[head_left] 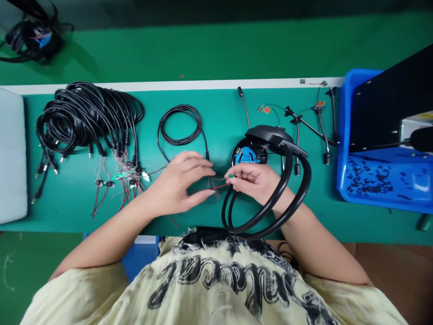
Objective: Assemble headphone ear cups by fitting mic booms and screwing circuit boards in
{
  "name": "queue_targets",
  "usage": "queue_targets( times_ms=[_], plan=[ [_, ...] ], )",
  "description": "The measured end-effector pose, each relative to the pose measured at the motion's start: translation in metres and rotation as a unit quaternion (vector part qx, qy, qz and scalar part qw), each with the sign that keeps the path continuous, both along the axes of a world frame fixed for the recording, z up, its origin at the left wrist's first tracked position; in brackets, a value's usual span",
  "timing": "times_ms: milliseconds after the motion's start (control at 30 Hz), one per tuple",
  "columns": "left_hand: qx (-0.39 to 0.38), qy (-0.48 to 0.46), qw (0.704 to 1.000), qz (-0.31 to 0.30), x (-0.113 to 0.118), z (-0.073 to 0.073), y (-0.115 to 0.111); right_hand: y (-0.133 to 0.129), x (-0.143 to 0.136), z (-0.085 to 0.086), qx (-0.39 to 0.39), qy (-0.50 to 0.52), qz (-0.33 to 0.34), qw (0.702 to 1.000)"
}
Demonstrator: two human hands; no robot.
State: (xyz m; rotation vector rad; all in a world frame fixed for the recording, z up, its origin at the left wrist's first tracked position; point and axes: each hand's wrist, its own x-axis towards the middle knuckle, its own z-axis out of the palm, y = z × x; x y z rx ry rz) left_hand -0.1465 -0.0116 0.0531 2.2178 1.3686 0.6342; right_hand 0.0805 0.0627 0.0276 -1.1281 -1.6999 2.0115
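Note:
My right hand [252,180] pinches a small green circuit board [231,176] between thumb and fingertips. Thin red wires [221,185] run from the board toward my left hand [184,183], whose fingers are stretched out with the thumb apart. A black headset [270,135] lies by my right hand, its double headband [282,185] looping over my right wrist. The headset's open ear cup [250,154] shows a blue disc inside. Beyond my left hand is a coiled black cable [182,125], its thicker end [207,153] pointing at my fingers.
A heap of black cables [88,117] with bared wires and small boards [130,176] lies on the left. Several microphone booms [323,126] are spread at the right, near a blue bin [345,180] holding small black pieces. A pale block [11,155] stands at the far left.

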Motion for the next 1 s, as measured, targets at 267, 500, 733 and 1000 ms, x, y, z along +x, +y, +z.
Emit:
queue_targets(
  times_ms=[267, 500, 733, 1000],
  plan=[
    [0.002, -0.007, 1.0, 0.008, 0.024, 0.002, 0.011, -0.005, 0.005, -0.002, 0.063, -0.011, 0.011, 0.998],
    [-0.059, -0.149, 0.984, 0.073, 0.041, -0.024, 0.014, 0.0, 0.01, -0.001, 0.059, 0.024, -0.013, 0.998],
    [-0.104, -0.157, 0.973, 0.136, 0.039, -0.019, 0.023, 0.001, 0.011, 0.002, 0.049, 0.032, -0.024, 0.998],
    [-0.121, -0.153, 0.974, 0.113, 0.035, -0.019, 0.021, 0.0, 0.007, 0.002, 0.036, 0.048, -0.039, 0.997]
  ],
)
